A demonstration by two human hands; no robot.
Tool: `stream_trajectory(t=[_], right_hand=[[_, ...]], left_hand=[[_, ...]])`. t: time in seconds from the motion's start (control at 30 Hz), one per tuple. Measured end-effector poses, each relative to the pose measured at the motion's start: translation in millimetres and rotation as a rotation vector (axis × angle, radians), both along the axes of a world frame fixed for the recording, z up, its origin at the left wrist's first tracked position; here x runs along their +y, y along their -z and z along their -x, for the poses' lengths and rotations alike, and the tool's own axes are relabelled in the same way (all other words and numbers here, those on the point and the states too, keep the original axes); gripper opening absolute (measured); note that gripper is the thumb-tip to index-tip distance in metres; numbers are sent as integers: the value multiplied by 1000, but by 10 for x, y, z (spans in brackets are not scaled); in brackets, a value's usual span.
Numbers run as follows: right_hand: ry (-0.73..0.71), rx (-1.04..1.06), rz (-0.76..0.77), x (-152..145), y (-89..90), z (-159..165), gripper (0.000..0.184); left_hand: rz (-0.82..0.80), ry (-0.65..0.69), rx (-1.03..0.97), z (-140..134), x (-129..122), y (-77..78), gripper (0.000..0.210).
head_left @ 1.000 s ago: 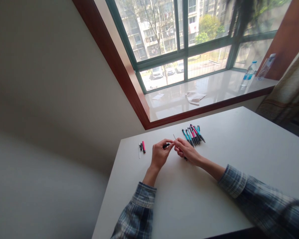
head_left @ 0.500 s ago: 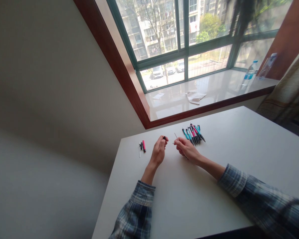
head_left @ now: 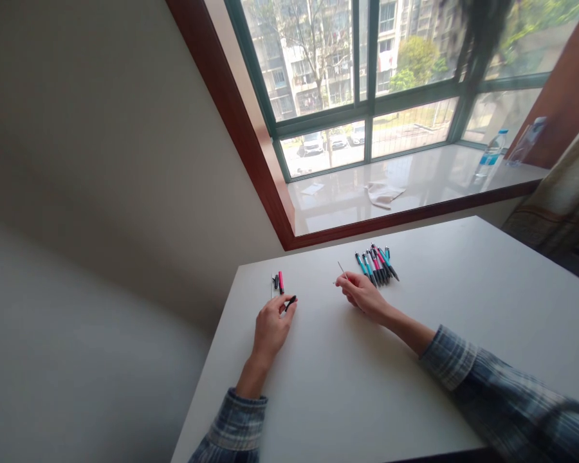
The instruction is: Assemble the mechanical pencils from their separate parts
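Between the thumb and fingers of my left hand (head_left: 272,323) is a small black pen barrel piece (head_left: 291,303), tilted. This hand is low over the left part of the table, just in front of a pink pen barrel (head_left: 280,281), a short black pen piece (head_left: 276,281) and a thin pale refill (head_left: 272,289), partly hidden by my fingers. My right hand (head_left: 361,294) pinches a thin pen refill (head_left: 341,267) that sticks up past the fingertips. Behind it lies a row of teal, pink and black pens (head_left: 377,265); my right hand covers some of their lower ends.
The white table (head_left: 347,386) stands against the wall below a window. On the sill (head_left: 332,215) are a crumpled cloth (head_left: 383,194), a flat white paper (head_left: 312,188) and two clear bottles, one with a blue label (head_left: 490,157). A curtain (head_left: 545,199) hangs at the right.
My left hand has moved left and nearer to me with the black barrel piece, away from my right hand. My right hand stays nearly in place with the refill. The view has shifted slightly.
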State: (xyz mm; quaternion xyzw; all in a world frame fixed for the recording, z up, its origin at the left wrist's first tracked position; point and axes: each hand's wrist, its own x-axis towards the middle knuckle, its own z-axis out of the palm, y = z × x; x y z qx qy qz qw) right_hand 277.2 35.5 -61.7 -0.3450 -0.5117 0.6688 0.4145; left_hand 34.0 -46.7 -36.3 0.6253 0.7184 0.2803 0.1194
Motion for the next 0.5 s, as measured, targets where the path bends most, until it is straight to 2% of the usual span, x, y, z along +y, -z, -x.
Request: stream_trajectory(t=[0.13,0.5], right_hand=[[-5,-3,-1,0,-3,-8,38],[-32,-18,-6,-1,-5,-19,36]], left_hand=[[81,-97,87,169,-55,-13,26],[164,-223,251,166,-67,-76,19]])
